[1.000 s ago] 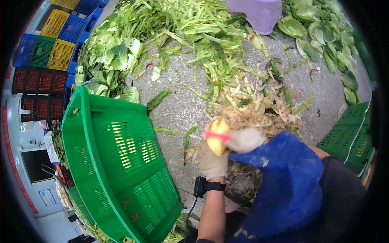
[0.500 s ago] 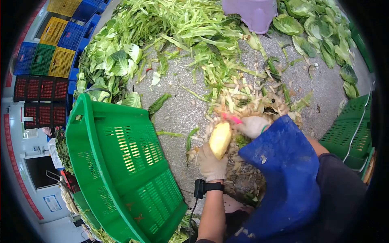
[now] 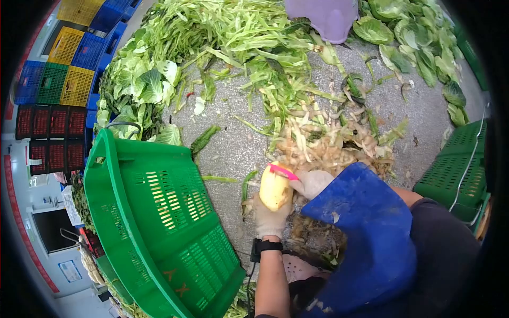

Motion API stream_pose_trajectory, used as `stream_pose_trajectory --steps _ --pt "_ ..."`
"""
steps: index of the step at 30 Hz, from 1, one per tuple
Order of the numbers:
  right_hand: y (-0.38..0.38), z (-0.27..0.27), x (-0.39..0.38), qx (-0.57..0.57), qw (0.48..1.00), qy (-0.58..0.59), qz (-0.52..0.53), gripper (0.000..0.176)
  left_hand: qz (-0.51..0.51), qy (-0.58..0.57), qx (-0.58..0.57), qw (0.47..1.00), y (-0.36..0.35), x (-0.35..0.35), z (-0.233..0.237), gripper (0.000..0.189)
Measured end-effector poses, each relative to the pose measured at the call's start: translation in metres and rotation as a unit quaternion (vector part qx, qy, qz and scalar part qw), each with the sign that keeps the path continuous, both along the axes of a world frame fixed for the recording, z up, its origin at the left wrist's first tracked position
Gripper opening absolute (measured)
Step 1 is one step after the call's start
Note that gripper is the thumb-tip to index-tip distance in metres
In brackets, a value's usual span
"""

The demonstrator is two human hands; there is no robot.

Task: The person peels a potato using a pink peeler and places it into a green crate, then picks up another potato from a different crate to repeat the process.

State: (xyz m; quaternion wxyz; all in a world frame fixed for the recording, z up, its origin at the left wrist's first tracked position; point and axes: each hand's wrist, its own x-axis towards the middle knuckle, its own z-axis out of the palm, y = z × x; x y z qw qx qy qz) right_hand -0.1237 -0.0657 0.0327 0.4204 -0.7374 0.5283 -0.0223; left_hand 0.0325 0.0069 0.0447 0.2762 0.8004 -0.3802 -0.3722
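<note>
In the head view, my left hand, in a pale work glove, is wrapped round the lower end of a mostly peeled potato. A brown patch of skin shows near its bottom. My right hand, also gloved, grips a pink peeler, whose head lies against the potato's upper part. The fingers of that hand are partly hidden behind the peeler and glove. Below and around both hands, peelings cover the floor. A blue apron spreads over my lap beside my right hand.
A large green crate stands tilted at my left. Another green crate is on the right. Green trimmings and cabbage leaves are heaped ahead, around a purple stool. Stacked coloured crates stand far left.
The potato has shifted slightly left and stands more upright. My right hand has moved left and down, bringing the peeler from beside the potato onto it.
</note>
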Motion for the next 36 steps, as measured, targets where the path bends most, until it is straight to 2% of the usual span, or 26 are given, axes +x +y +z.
stream_pose_trajectory --steps 1,2,4,5,6,7,8,10,16,19,22,26,28,29,30,32,33,34,35,36 --pt "-0.005 -0.017 0.004 0.023 0.997 -0.053 -0.06 0.036 0.001 -0.004 -0.003 1.0 0.001 0.002 -0.002 0.075" --pt "-0.005 -0.024 0.001 0.022 0.996 -0.057 -0.059 0.036 -0.001 -0.012 -0.001 1.0 0.008 0.005 -0.007 0.077" --pt "-0.012 -0.034 -0.006 0.022 0.999 0.032 -0.006 0.04 -0.003 -0.022 -0.007 1.0 0.004 0.007 -0.006 0.078" --pt "-0.014 -0.009 -0.003 0.085 0.995 -0.005 -0.059 0.04 -0.002 -0.029 0.011 1.0 0.004 0.003 -0.001 0.079" --pt "-0.009 0.007 -0.001 0.092 0.994 -0.002 -0.06 0.04 -0.005 -0.034 0.032 0.999 0.007 -0.002 0.003 0.081" --pt "-0.007 0.018 0.0 0.072 0.996 -0.027 -0.035 0.039 0.038 0.016 -0.002 0.999 0.008 -0.008 0.002 0.08" --pt "-0.004 0.024 0.0 0.055 0.997 -0.051 -0.011 0.039 0.036 0.02 0.003 0.999 0.011 -0.012 0.001 0.08" --pt "-0.004 0.019 0.001 0.059 0.997 -0.044 -0.035 0.04 0.068 0.099 -0.026 0.992 0.01 -0.014 0.002 0.077" --pt "-0.004 0.002 0.007 0.083 0.991 -0.078 -0.074 0.044 0.073 0.158 -0.014 0.985 0.002 -0.012 0.014 0.073" --pt "-0.002 -0.002 0.003 0.107 0.988 -0.086 -0.072 0.044 0.072 0.114 -0.017 0.991 0.004 -0.019 0.009 0.074" --pt "0.005 -0.018 0.002 0.093 0.984 -0.092 -0.117 0.045 0.085 0.078 -0.024 0.993 0.007 -0.034 0.008 0.073" --pt "0.003 0.002 -0.008 0.086 0.981 -0.106 -0.138 0.045 0.091 0.085 -0.029 0.992 0.009 -0.036 0.009 0.071" --pt "0.005 0.008 -0.01 0.077 0.979 -0.107 -0.153 0.045 0.105 0.167 0.041 0.979 0.001 -0.022 0.013 0.062" --pt "0.005 0.011 -0.011 0.079 0.978 -0.108 -0.158 0.045 0.099 0.096 0.031 0.99 0.005 -0.01 -0.013 0.049" --pt "0.004 0.012 -0.012 0.083 0.977 -0.11 -0.165 0.045 0.101 0.097 0.034 0.99 0.001 -0.004 -0.018 0.049" --pt "0.002 0.011 -0.012 0.082 0.975 -0.11 -0.174 0.045 0.102 0.276 0.07 0.953 -0.017 0.01 -0.02 0.048" --pt "0.0 0.011 -0.013 0.081 0.974 -0.111 -0.179 0.045 0.072 0.215 0.077 0.971 -0.022 0.007 -0.016 0.056" --pt "0.0 0.011 -0.013 0.079 0.973 -0.117 -0.182 0.045 0.071 0.217 0.079 0.97 -0.024 -0.001 -0.014 0.056" --pt "-0.001 0.012 -0.012 0.076 0.972 -0.12 -0.187 0.045 0.05 0.068 0.025 0.996 -0.022 -0.012 -0.016 0.058" --pt "-0.001 0.015 -0.01 0.076 0.97 -0.127 -0.193 0.045 0.026 -0.083 -0.03 0.996 -0.024 -0.022 -0.008 0.061"
